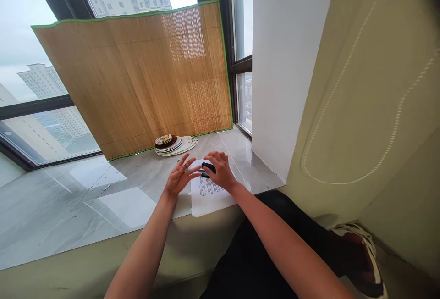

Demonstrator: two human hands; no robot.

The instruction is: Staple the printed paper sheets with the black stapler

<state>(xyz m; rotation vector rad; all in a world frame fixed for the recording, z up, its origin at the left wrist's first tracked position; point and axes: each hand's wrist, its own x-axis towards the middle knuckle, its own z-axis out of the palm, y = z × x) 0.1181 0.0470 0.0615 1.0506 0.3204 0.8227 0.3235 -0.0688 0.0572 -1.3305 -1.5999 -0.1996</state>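
Note:
A printed sheet of paper (206, 193) lies on the grey marble window ledge (85, 202), its near end hanging over the edge. My right hand (220, 170) rests on the top of the sheet, fingers curled round a small black object (208, 167). My left hand (180, 176) hovers just left of it, fingers spread, with thumb and forefinger pinching something thin and small that I cannot make out. The two hands almost meet above the paper.
A stack of plates (172, 144) stands behind the hands at the foot of a bamboo mat (144, 74) leaning against the window. A white wall pillar (285, 69) rises to the right. My dark-clothed legs and a shoe (357, 248) are below.

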